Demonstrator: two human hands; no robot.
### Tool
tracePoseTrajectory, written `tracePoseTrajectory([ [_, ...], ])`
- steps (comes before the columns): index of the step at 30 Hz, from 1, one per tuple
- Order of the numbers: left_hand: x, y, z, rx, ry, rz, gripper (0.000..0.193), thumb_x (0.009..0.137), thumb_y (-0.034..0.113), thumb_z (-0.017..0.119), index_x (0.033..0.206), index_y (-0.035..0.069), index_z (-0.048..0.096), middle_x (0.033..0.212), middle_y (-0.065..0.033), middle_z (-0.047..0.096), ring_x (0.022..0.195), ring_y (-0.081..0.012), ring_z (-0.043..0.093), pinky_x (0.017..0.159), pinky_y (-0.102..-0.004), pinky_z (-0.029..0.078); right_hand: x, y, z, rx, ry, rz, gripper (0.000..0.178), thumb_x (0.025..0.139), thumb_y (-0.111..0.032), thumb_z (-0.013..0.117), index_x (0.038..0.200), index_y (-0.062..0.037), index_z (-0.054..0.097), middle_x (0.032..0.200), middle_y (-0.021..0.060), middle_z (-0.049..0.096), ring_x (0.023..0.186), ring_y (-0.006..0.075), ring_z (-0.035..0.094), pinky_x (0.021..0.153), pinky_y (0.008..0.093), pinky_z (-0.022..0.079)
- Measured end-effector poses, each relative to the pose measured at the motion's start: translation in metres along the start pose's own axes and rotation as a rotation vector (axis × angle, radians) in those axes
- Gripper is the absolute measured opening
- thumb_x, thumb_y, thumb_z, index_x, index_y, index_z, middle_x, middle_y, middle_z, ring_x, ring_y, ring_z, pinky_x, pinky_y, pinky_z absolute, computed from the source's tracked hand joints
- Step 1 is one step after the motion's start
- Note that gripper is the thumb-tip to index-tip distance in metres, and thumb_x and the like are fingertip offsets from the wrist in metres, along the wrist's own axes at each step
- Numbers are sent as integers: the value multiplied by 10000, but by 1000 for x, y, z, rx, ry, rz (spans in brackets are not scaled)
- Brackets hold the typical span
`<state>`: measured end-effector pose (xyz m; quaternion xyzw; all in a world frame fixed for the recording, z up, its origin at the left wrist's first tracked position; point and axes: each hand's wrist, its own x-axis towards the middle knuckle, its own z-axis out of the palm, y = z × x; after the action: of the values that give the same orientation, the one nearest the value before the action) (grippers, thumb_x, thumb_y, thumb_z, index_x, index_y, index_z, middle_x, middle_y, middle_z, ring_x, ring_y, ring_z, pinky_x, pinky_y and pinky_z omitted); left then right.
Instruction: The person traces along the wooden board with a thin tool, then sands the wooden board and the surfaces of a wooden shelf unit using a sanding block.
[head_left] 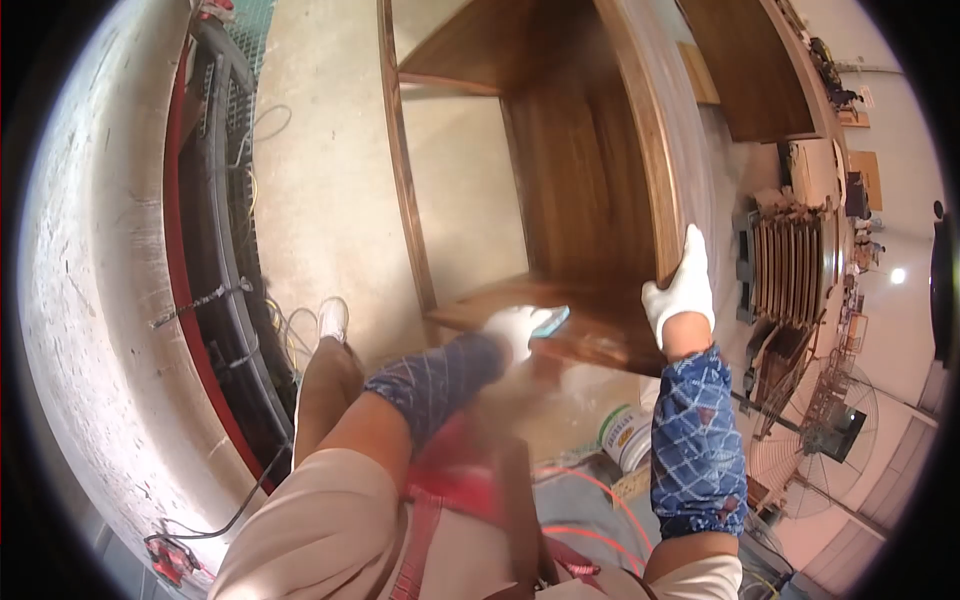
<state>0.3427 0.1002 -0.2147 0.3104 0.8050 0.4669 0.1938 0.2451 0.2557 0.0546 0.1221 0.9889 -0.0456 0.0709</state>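
An open brown wooden cabinet frame stands before me, its lower board lying nearest. My left hand, in a white glove, is closed on a small light-blue sanding pad at that lower board. Slight motion blur softens the left hand and sleeve. My right hand, also gloved in white, grips the cabinet's right edge, with the thumb on the near side and the fingers stretched up along the outer face. Blue patterned sleeves cover both forearms.
A white bucket sits below the cabinet, near an orange hose. To the right are a stack of brown panels, a large fan and another dark wooden piece. A red-edged metal structure runs along the left.
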Motion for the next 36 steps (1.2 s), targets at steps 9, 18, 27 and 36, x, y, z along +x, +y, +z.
tracePoseTrajectory([
  [9,-17,-2,-13,33,-148,-186,704,878,127,565,1552,171,366,1384,-110,584,1168,-318,602,1036,-419,478,-5,-46,-8,-117,-54,-22,787,827,7,600,1538,46,266,1602,244,297,1482,395,290,1235,405,254],
  [18,-25,-24,-59,6,-252,-198,497,903,123,556,1395,186,525,1249,-124,643,1124,-322,625,990,-425,501,-4,-70,-10,-129,-103,-40,923,774,-31,684,1558,50,203,1627,244,235,1499,412,243,1248,419,232],
  [27,-22,-139,-146,226,-476,-306,575,970,490,502,1413,130,572,1325,-71,632,1326,-267,489,1206,-496,224,11,-26,-17,-80,3,-140,1006,709,-23,733,1568,29,212,1569,264,351,1449,358,382,1210,360,306],
  [36,18,-214,-85,442,-665,-370,515,991,485,388,1308,177,651,1339,-62,642,1351,-229,457,1171,-499,198,16,20,-32,-178,169,93,896,742,6,757,1526,-42,327,1353,241,571,1248,357,573,1075,395,454],
])
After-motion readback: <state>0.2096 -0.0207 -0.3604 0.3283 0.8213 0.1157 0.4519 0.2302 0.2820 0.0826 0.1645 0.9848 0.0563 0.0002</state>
